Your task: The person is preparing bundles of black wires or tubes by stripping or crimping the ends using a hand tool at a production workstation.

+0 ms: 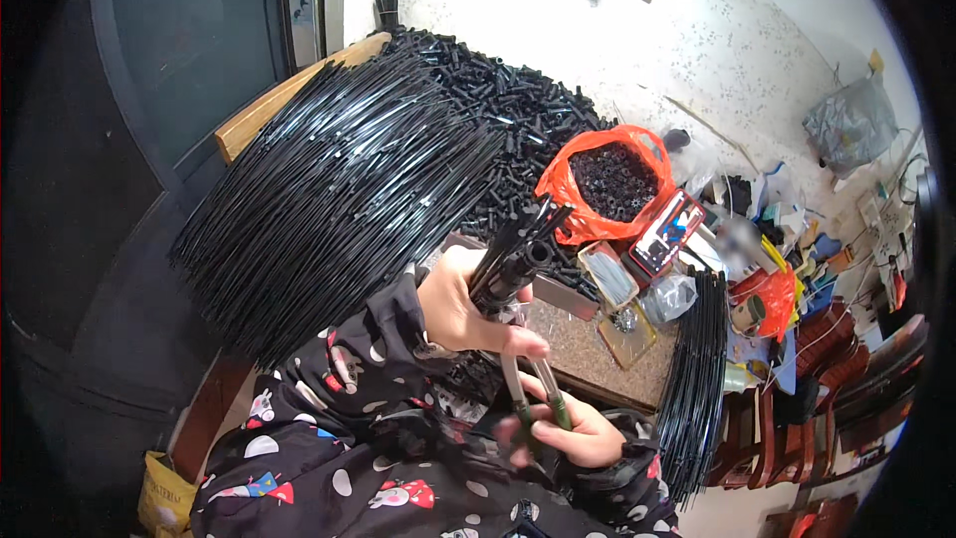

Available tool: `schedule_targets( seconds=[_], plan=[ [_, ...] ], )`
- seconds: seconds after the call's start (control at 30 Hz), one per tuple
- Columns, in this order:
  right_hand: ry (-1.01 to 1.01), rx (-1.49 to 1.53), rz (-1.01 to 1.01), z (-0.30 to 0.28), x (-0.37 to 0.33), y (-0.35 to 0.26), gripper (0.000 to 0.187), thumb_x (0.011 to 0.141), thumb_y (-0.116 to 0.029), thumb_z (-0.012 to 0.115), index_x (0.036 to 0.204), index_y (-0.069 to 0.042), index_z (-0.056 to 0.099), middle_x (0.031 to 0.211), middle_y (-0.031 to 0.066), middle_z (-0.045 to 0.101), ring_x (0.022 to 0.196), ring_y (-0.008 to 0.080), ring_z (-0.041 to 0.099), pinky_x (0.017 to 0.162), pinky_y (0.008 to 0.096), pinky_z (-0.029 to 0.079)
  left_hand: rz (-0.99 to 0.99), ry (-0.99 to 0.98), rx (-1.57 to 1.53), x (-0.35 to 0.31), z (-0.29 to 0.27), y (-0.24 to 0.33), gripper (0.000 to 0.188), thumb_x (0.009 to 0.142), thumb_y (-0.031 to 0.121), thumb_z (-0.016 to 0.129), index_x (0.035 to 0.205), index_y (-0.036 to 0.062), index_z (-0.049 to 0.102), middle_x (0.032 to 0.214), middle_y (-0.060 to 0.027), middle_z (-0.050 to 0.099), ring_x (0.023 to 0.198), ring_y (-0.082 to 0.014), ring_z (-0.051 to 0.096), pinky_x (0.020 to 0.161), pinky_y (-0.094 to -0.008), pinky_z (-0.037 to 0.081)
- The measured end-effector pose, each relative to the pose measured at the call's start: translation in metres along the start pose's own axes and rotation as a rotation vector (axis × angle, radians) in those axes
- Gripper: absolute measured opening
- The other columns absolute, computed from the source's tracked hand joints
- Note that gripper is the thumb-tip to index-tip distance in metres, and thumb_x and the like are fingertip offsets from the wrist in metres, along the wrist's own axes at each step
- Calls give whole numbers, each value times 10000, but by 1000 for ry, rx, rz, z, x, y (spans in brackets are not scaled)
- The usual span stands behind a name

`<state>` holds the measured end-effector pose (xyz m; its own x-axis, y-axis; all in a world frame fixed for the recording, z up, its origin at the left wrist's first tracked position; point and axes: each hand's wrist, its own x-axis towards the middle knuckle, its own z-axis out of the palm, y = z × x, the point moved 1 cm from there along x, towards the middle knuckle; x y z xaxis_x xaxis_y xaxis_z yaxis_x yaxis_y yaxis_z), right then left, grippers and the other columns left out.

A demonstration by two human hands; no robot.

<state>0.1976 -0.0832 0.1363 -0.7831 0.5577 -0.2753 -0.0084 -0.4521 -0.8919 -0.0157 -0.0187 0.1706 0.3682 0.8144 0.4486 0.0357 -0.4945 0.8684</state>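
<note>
My left hand (458,304) is closed around a black fitting with a round hollow end (528,261) and several thin black rods beside it. Lower down, my right hand (583,433) grips a pair of pliers (546,389) with metal arms and green handles. The pliers point up toward the fitting, and the left thumb lies across their upper part. Their jaws are mostly hidden by the left hand, so I cannot tell what they touch. Behind my hands stands a brown speckled table (568,339).
Long thin black rods (339,169) lie heaped at the left, beside a pile of short black tubes (518,105). A red plastic bag (573,174) holds small black parts. Nearby are a phone (669,231), a box of thin pins (609,274) and another rod bundle (695,379).
</note>
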Motion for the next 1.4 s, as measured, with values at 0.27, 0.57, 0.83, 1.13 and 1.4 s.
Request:
schedule_targets(
  seconds=[0.27, 0.57, 0.83, 1.13, 1.4],
  plan=[
    [209, -108, -166, 9, 19, 46, 188, 819, -60, 544, 1004, -28, 533, 666, -12, 526, 553, 59, 455, 514, 214, 379, -167, 171, -229, -3, 24, -1, 261, 622, 148, 764, 700, 40, 539, 595, 41, 503, 542, -26, 452, 483, -188, 367],
    [715, -851, -361, 12, 19, 33, 225, 775, -36, 574, 993, -27, 520, 732, 165, 579, 648, 269, 605, 593, 286, 464, -95, 205, -233, -3, 26, -10, 232, 618, 70, 702, 780, -11, 557, 591, 30, 516, 522, -18, 446, 465, -175, 343],
    [624, -676, -246, 13, 13, 31, 227, 791, -35, 551, 1013, -13, 507, 624, 12, 515, 564, 82, 478, 555, 219, 409, -121, 206, -316, -7, 26, -15, 271, 652, 69, 702, 866, 20, 544, 651, 32, 517, 567, -35, 468, 522, -183, 376],
    [295, -103, -484, -17, -17, -10, 323, 704, -50, 618, 1003, -26, 498, 1206, 106, 351, 1020, 189, 441, 818, 304, 400, 168, 177, -696, -16, 9, -36, 249, 729, 110, 681, 821, 31, 464, 675, -23, 518, 541, -80, 503, 502, -197, 411],
    [858, -1923, -799, -8, -28, -41, 198, 584, -144, 642, 778, -112, 617, 1016, -45, 544, 1015, 289, 451, 923, 451, 218, -26, 152, -680, -15, 18, -45, 317, 713, 180, 706, 861, 25, 473, 677, -18, 506, 542, -98, 521, 502, -221, 419]
  ],
)
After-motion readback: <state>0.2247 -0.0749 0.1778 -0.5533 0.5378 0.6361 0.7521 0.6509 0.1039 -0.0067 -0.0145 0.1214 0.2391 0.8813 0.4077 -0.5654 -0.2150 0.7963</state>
